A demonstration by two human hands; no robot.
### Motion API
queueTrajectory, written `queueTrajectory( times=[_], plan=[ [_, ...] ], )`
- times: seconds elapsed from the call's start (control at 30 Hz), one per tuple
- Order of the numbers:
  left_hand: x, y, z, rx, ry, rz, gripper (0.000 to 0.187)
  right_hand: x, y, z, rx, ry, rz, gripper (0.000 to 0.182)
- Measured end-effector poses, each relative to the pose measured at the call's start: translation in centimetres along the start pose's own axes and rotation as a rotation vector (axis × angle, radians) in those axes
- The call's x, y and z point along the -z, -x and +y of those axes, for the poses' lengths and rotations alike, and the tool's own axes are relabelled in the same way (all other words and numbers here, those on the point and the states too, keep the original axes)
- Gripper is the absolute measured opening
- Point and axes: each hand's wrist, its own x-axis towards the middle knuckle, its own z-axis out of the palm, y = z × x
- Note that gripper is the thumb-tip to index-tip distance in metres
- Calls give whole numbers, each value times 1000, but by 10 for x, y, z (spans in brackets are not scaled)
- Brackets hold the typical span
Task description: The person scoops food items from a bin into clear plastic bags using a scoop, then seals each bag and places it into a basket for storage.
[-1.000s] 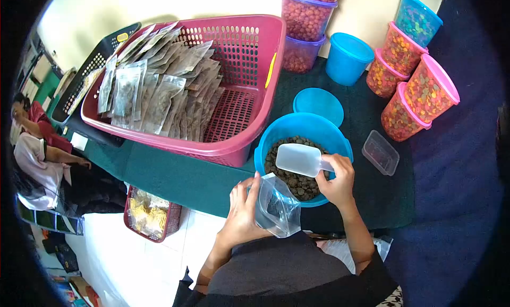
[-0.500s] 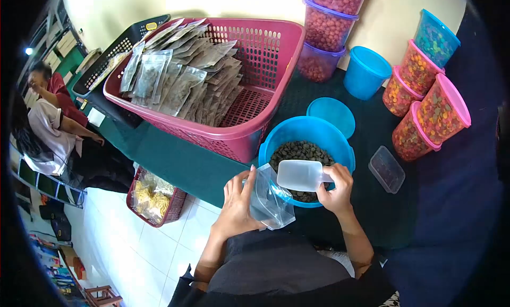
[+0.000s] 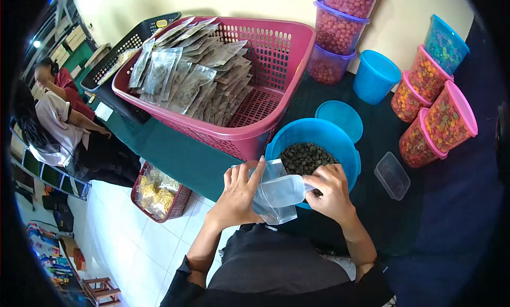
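A clear bag [image 3: 276, 215] is held by the left hand [image 3: 237, 195], its fingers spread along the bag's near side with the index finger raised at the upper edge. A translucent scoop [image 3: 281, 190] is gripped at its handle by the right hand [image 3: 329, 193], the thumb and fingers closed narrowly. The scoop is tilted toward the left hand and overlaps the bag's opening; how far it is inserted cannot be told. Just beyond the right hand, dark pieces [image 3: 307, 157] are held in a blue tub [image 3: 348, 157], and a round blue lid [image 3: 340, 120] is laid beyond its rim. To the right of the right hand, a small clear container [image 3: 392, 176] is placed on the dark cloth [image 3: 372, 222]; farther out, pink-lidded containers [image 3: 450, 116] are filled with multicoloured pieces. Beyond both hands, a closed blue container [image 3: 375, 77] is set near stacked purple-lidded containers [image 3: 340, 33]. Beyond the left hand, filled bags [image 3: 204, 73] are packed upright and leaning in a large pink basket [image 3: 212, 134]. To the left of the left hand, lower down, yellow items in bags [image 3: 155, 196] are held by a smaller basket [image 3: 179, 205] on the tiled floor.
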Motion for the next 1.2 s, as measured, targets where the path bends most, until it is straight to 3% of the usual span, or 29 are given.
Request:
queueTrajectory(
  times=[0.5,0.63,0.7,0.77,0.83,0.97,1.03,1.1,1.2],
  plan=[
    [8,-16,10,-77,-46,-70,112,-8,-2,-2,-82,111,-54,28],
    [12,-21,11,-84,-95,-83,113,6,-10,-2,-154,-54,-146,30],
    [15,-22,13,-78,-106,-88,114,16,-8,6,-336,-579,-246,32],
    [16,-24,18,-98,-110,-60,108,31,-7,18,-302,-666,-402,30],
    [13,-27,22,-146,-89,-78,107,38,-8,17,-507,-911,-451,24],
    [8,-32,30,-242,-41,-46,106,17,1,10,-671,-908,-334,32],
    [5,-34,33,-240,-42,-9,103,3,10,1,-661,-1059,55,43],
    [2,-37,37,-302,-41,39,101,7,10,-5,-660,-942,50,53],
    [-2,-41,47,-426,-55,4,99,16,12,-12,-843,-1147,-93,38]
  ],
)
